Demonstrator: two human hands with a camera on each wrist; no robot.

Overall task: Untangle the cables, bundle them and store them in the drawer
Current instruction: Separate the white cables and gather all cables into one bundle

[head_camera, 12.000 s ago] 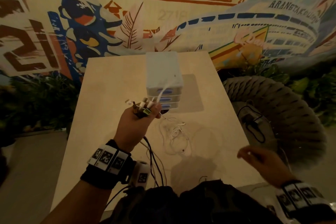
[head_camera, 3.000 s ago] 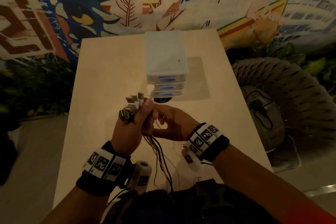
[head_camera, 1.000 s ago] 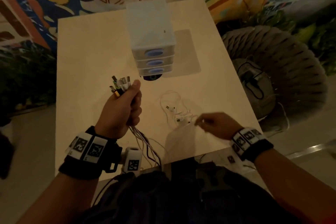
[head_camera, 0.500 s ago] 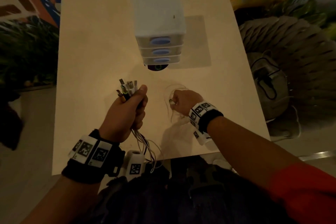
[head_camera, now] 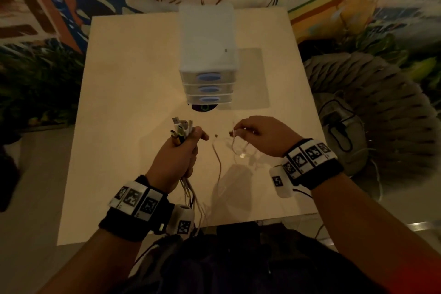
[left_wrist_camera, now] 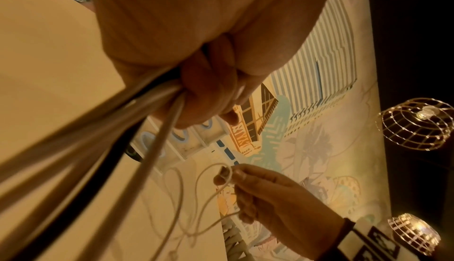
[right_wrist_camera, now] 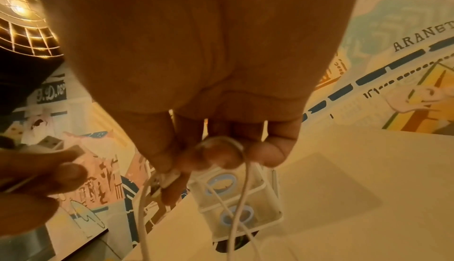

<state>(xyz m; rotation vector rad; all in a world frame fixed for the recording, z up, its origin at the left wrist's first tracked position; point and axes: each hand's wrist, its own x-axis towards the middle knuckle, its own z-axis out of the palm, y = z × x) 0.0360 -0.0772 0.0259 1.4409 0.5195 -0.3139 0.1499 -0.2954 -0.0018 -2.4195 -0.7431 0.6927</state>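
The drawer unit [head_camera: 208, 59] stands upright on the tabletop [head_camera: 124, 93], toward the far edge, its three drawers all pushed in, blue handles facing the person. A dark round object [head_camera: 204, 107] peeks out at the foot of its front.

In front of the drawer unit and a little to its left, the left hand [head_camera: 175, 157] is fisted round a bundle of cables [head_camera: 181, 130]; the plugs stick up out of the top of the fist, and the cords hang from its underside down past the near edge of the tabletop.

In front of the drawer unit and slightly to its right, the right hand [head_camera: 261, 136] is raised above the tabletop, thumb and fingertips pinching a white cable [head_camera: 235, 144] near its plug. Loops of that cable droop from the fingers, and its lower part trails on the tabletop.

The two hands are near each other but apart. Bare tabletop spreads to the left and right of the drawer unit, out to both side edges. A woven round chair [head_camera: 372, 112] sits beyond the right edge.
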